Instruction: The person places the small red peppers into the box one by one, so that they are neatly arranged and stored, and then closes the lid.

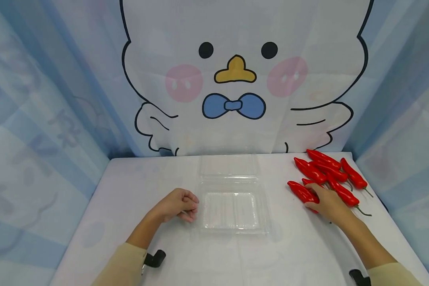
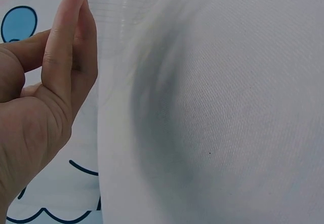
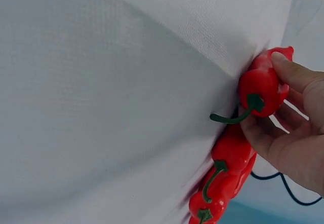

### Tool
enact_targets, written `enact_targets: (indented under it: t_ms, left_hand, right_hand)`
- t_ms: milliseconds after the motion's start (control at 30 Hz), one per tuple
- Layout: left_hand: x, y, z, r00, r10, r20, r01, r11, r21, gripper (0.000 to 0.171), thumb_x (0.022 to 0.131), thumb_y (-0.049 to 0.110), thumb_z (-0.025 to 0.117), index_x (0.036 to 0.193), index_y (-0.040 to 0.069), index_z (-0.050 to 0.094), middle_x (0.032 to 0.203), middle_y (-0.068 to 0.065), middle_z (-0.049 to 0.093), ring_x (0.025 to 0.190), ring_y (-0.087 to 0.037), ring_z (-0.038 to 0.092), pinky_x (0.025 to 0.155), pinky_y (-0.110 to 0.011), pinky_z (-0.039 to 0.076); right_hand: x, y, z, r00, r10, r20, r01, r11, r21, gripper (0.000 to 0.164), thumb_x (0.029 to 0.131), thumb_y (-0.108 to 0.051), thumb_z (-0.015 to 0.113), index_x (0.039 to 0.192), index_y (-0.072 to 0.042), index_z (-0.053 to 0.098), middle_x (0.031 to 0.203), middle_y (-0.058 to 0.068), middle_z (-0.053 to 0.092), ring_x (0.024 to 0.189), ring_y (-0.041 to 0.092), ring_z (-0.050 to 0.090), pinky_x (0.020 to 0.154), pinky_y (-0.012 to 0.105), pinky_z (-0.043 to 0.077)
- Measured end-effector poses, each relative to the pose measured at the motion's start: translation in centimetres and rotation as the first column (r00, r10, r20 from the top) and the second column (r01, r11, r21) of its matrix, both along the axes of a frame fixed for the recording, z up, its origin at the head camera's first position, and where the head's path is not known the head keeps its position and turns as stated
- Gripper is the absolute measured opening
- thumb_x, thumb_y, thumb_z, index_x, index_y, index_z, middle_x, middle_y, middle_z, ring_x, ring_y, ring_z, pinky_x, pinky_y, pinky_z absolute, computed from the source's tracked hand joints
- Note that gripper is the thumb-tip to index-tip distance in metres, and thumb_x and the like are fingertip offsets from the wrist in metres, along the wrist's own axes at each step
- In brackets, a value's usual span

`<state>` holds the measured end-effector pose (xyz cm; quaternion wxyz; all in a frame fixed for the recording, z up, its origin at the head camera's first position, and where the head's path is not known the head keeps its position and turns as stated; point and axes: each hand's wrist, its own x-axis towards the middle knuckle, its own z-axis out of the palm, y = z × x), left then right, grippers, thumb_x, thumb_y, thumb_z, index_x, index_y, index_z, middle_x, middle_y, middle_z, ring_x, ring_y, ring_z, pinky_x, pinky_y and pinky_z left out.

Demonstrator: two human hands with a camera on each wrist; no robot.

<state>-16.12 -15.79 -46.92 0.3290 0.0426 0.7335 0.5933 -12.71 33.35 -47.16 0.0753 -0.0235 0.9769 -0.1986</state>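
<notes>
On the white table lies a clear plastic clamshell box (image 1: 232, 229), its lid (image 1: 228, 165) folded back toward the far edge. My left hand (image 1: 181, 204) is at the box's left side with fingers loosely bent; in the left wrist view, the fingertips of that hand (image 2: 55, 67) reach right up to the clear rim. At the right, my right hand (image 1: 327, 202) grips a red chili pepper (image 1: 300, 192). From the right wrist view, the thumb lies on top of this pepper (image 3: 258, 84) and fingers curl beneath, its green stem pointing away from the palm.
Several more red peppers (image 1: 343, 194) lie in a loose pile behind and beside my right hand, near the table's right edge. A cartoon-printed cloth (image 1: 236, 139) rises behind the table (image 1: 214, 262), with blue curtains (image 1: 39, 139) on both sides.
</notes>
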Motion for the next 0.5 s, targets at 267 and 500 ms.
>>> enact_targets:
  t_ms: [267, 500]
  left_hand:
    - [-0.07, 0.1, 0.07, 1.0, -0.002, -0.007, 0.002, 1.0, 0.002, 0.023, 0.101, -0.003, 0.06, 0.119, -0.016, 0.057, 0.085, -0.011, 0.07, 0.069, -0.017, 0.072, 0.065, -0.034, 0.066]
    - [-0.04, 0.13, 0.03, 1.0, -0.001, -0.007, 0.001, 1.0, -0.004, 0.022, 0.101, -0.003, 0.06, 0.119, -0.016, 0.058, 0.084, -0.011, 0.07, 0.069, -0.018, 0.072, 0.066, -0.035, 0.066]
  right_hand:
    - [0.06, 0.17, -0.13, 1.0, -0.011, 0.023, 0.01, 1.0, 0.011, 0.083, 0.081, -0.023, 0.089, 0.147, 0.004, 0.046, 0.139, 0.039, 0.052, 0.122, 0.056, 0.052, 0.086, 0.063, 0.06]
    - [0.17, 0.25, -0.49, 1.0, -0.005, -0.016, 0.005, 1.0, 0.001, 0.082, 0.08, -0.022, 0.089, 0.146, 0.004, 0.048, 0.139, 0.038, 0.053, 0.123, 0.056, 0.053, 0.089, 0.065, 0.058]
